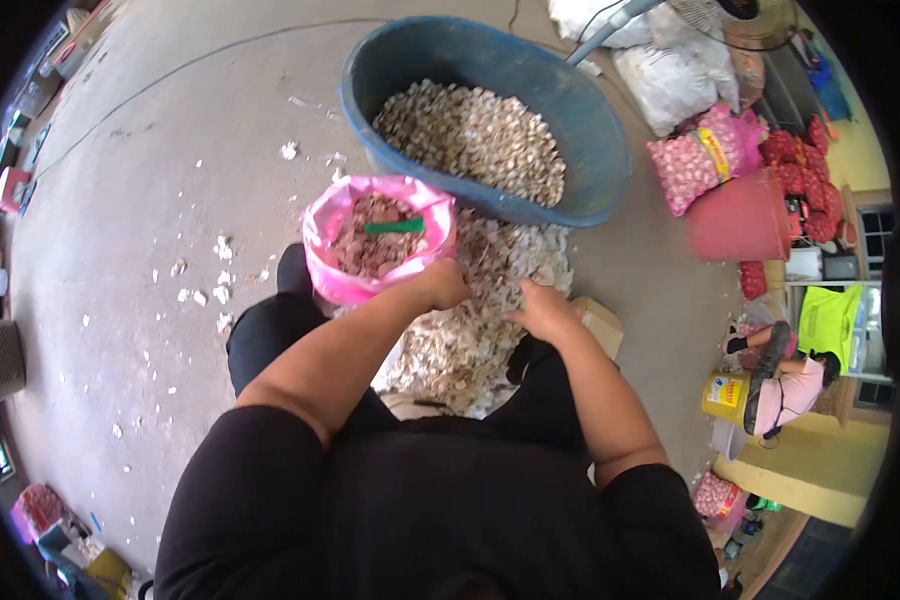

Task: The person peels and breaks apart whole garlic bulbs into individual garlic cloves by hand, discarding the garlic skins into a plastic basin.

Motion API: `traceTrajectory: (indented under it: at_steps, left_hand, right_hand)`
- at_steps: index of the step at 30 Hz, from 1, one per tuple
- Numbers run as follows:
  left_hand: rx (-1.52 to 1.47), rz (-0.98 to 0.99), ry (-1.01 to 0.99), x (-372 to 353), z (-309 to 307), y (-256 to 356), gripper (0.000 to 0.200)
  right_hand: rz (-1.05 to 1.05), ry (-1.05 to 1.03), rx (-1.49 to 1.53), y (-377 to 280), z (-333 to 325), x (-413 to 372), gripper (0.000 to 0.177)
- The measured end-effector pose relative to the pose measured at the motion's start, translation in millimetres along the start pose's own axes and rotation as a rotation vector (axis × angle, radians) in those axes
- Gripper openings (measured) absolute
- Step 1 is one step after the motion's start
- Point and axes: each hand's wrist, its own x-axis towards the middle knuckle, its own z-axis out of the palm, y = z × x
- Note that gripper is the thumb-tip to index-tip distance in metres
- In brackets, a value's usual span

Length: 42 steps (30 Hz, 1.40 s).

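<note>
The person sat on the floor [160,160] with legs spread, and the pile [460,350] of pale garlic bits lay between them, right under both hands. The left hand [440,285] was at the pile's far left edge, touching the pink bag [328,272]. Its fingers were curled downward, and I cannot tell whether they gripped anything. The right hand [545,310] rested knuckles-up on the pile's right side with its fingers tucked out of sight, so its grip cannot be told either. The bag stood open, its rim rolled down, likely so it was easy to reach into, and a green scoop [395,227] lay inside. The blue tub [595,140], partly filled, stood just beyond the pile. Another person [790,385] crouched well apart at the floor's right edge.
</note>
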Motion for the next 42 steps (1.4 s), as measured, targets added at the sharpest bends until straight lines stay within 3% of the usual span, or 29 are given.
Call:
traceTrajectory:
  at_steps: [1,2,3,4,5,6,7,8,9,10,11,12,13,14,15,16,17,18,19,20,21,22,24,26,27,31,34,37,42]
  left_hand:
    - [0.158,-0.043,-0.227,9.5,9.6,-11.3,0.028]
    - [0.311,-0.081,-0.455,19.0,12.6,-17.6,0.03]
    - [0.312,-0.027,-0.46,33.1,8.6,-20.7,0.032]
    - [0.313,0.028,-0.469,54.6,1.1,-24.1,0.035]
    - [0.639,0.236,-0.336,82.9,-15.4,-21.5,0.031]
    - [0.976,0.398,-0.141,111.5,-31.7,-19.2,0.028]
    - [0.582,0.147,0.017,84.8,-84.1,35.3,0.026]
    - [0.487,0.301,0.284,105.0,-108.1,25.0,0.024]
    - [0.163,0.259,0.492,97.1,-129.3,40.1,0.021]
    - [-0.178,0.288,0.71,88.3,-150.7,56.0,0.017]
    - [-0.198,0.265,0.699,83.5,-166.3,56.5,0.024]
    - [-0.216,0.243,0.692,81.3,-180.1,45.7,0.034]
    - [-0.105,0.189,0.474,78.2,-189.0,20.7,0.016]
    - [0.307,0.359,0.268,73.2,-186.3,-5.3,0.014]
    - [0.711,0.521,0.041,68.0,-174.9,-29.8,0.013]
    - [0.101,-0.164,-0.091,61.3,-145.9,-55.2,0.015]
    - [0.427,-0.135,-0.232,51.2,-117.1,-81.1,0.013]
    - [1.043,0.292,-0.477,51.7,-76.7,-129.9,0.017]
    - [0.584,-0.135,-0.452,3.4,-78.6,-79.6,0.026]
    - [0.397,-0.046,-0.589,-9.3,-60.3,-98.9,0.036]
    - [0.405,-0.119,-0.723,-20.8,-48.9,-92.6,0.038]
    - [0.313,-0.329,-0.721,-24.3,-30.3,-97.5,0.04]
    - [0.405,-0.011,-0.67,-17.8,-34.2,-106.4,0.034]
    - [0.42,-0.125,-0.587,8.8,-45.5,-114.6,0.029]
    - [0.561,-0.193,-0.379,19.1,-43.6,-114.9,0.024]
    - [0.593,-0.304,-0.198,24.2,-21.7,-108.9,0.029]
    - [0.606,-0.341,-0.064,29.5,0.8,-118.2,0.03]
    - [0.364,-0.374,-0.076,26.4,-14.8,-114.6,0.033]
    - [0.411,-0.355,-0.015,0.1,-54.5,-106.9,0.045]
  right_hand:
    - [0.073,-0.123,-0.056,11.2,5.0,9.0,0.035]
    - [-0.032,-0.079,-0.041,30.8,10.3,18.7,0.031]
    - [0.084,-0.185,0.139,33.7,-1.6,30.5,0.027]
    - [0.048,-0.096,0.277,46.6,-5.0,47.4,0.023]
    - [0.021,0.0,0.416,55.3,-7.3,66.1,0.021]
    - [0.215,-0.066,0.688,37.6,-43.2,71.5,0.026]
    - [0.279,-0.011,1.078,37.2,-61.0,87.6,0.03]
    - [0.196,0.098,1.334,52.3,-67.9,112.7,0.03]
    - [0.301,0.282,1.475,44.5,-87.1,131.3,0.038]
    - [0.246,0.493,0.974,53.2,-103.6,153.3,0.051]
    - [0.161,0.85,0.518,42.2,-109.4,164.6,0.05]
    - [0.087,0.884,0.432,27.8,-111.5,168.7,0.044]
    - [0.011,0.92,0.345,11.7,-112.3,170.8,0.037]
    - [-0.065,0.952,0.255,-4.7,-107.1,172.7,0.031]
    - [-0.189,0.79,0.368,-23.9,-92.5,171.7,0.023]
    - [-0.304,0.623,0.479,-44.5,-71.9,169.2,0.017]
    - [-0.466,0.592,0.503,-61.5,-41.5,172.0,0.011]
    - [-0.468,0.375,0.465,-65.7,-4.1,190.0,0.013]
    - [-0.419,0.165,0.376,-80.1,17.9,193.3,0.016]
    - [-0.368,-0.047,0.284,-92.0,37.3,195.1,0.019]
    - [-0.309,-0.053,0.248,-95.2,59.7,204.7,0.022]
    - [-0.252,-0.062,0.211,-98.4,80.9,215.1,0.024]
    - [-0.212,-0.04,0.059,-97.3,105.7,226.5,0.027]
    - [-0.247,0.024,-0.17,-95.6,113.1,226.6,0.03]
    - [-0.2,-0.06,-0.17,-97.3,107.3,228.9,0.029]
    - [-0.22,0.012,-0.314,-95.1,106.3,227.4,0.029]
    - [-0.367,0.128,-0.236,-94.2,113.4,228.5,0.026]
    - [-0.367,0.101,-0.141,-91.2,106.7,227.4,0.016]
    - [-0.418,0.289,0.485,-91.5,61.9,191.6,0.025]
